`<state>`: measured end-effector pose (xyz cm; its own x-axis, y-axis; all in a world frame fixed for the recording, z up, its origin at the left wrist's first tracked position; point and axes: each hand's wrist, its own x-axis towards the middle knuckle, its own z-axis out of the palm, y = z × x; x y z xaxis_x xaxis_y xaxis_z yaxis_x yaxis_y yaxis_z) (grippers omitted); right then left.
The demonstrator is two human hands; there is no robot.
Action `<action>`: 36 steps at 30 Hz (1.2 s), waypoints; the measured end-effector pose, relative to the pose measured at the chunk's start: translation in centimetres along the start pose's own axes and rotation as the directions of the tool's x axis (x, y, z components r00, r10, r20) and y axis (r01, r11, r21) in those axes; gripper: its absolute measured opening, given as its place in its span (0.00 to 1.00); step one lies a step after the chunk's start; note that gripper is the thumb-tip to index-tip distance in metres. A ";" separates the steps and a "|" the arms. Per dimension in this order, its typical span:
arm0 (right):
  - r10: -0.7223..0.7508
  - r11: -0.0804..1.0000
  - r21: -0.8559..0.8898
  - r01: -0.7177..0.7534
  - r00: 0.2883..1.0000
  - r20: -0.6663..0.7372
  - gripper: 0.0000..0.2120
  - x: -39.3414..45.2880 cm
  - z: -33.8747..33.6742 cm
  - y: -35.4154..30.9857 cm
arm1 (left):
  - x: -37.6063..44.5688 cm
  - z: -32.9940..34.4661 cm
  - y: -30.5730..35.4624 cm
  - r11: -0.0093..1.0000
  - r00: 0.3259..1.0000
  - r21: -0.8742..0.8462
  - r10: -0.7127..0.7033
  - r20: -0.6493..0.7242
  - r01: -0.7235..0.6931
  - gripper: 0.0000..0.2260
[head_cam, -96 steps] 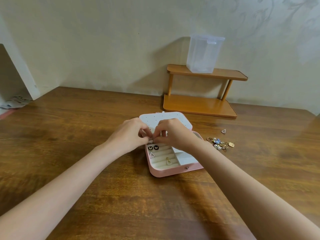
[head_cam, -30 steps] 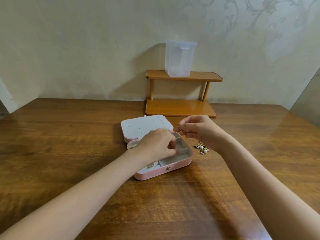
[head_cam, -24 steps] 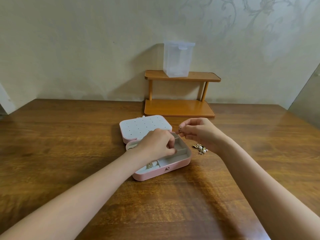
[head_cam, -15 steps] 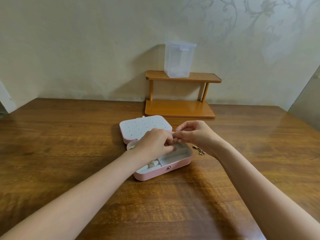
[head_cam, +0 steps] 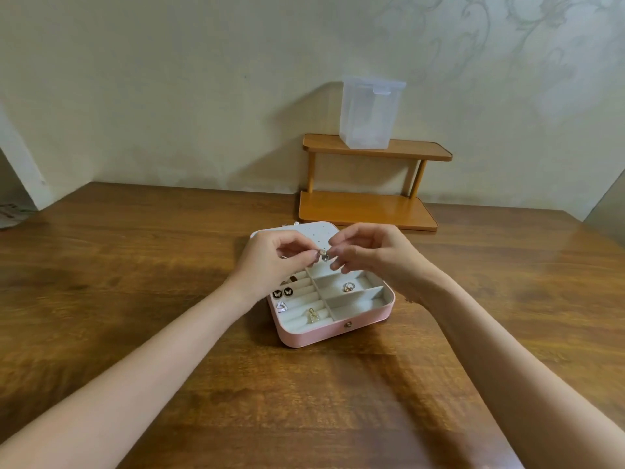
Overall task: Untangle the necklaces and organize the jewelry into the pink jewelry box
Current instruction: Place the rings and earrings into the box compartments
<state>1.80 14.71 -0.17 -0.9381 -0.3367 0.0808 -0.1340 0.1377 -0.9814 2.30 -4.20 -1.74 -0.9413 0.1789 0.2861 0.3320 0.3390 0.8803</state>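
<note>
Head view, hands: the left hand (head_cam: 270,262) and the right hand (head_cam: 368,252) meet just above the middle of the frame, over the far part of the open box, fingertips almost touching
Left hand: thumb and forefinger pinched on a small charm (head_cam: 324,256), other fingers curled loosely
Right hand: thumb and forefinger pinched on the same charm from the other side, the remaining fingers bent and spread
Charm: a tiny silvery piece held between the two hands, too small to make out its shape
Jewelry box (head_cam: 333,328): pink outside, pale lining, open at the centre of the frame on the bench (head_cam: 135,265), its snap on the near wall
Lid (head_cam: 321,230): lies flat behind the box, white inside with rows of small holes, mostly hidden by the hands
Left half of the box: ridged rolls carrying two black round earrings (head_cam: 282,292) with white butterflies, a silver triangle earring (head_cam: 281,307) below them, and a gold piece (head_cam: 313,316) nearer the front
Right half of the box: open compartments; a gold ring (head_cam: 348,287) lies in the middle one
Upper centre of the frame: a wooden two-tier shelf (head_cam: 368,211) stands on the bench against the wall, with a frosted plastic container (head_cam: 370,116) on its top tier
Far left edge: some printed paper (head_cam: 10,214), partly cut off
</note>
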 end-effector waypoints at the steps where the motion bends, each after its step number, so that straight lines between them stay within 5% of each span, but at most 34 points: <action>1: 0.004 1.000 0.026 -0.003 1.000 -0.021 0.05 0.0 -0.2 0.0 | -0.2 -0.3 0.0 0.999 1.000 -0.053 -0.007 -0.004 0.007 0.08; 17: -0.023 0.992 -0.125 0.033 0.997 0.079 0.05 0.6 3.2 -1.2 | -1.6 -2.0 -0.4 0.967 0.984 0.196 0.173 -0.048 -0.160 0.12; 36: 0.018 0.979 -0.203 -0.007 0.998 0.053 0.04 0.4 3.4 -1.0 | -1.7 -2.2 -1.1 0.953 0.989 0.263 0.147 0.020 -0.147 0.07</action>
<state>2.63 11.28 0.26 -0.9223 -0.3828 0.0539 -0.1894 0.3258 -0.9263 3.36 -6.91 -2.33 -0.8810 0.2448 0.4049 0.4707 0.5402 0.6976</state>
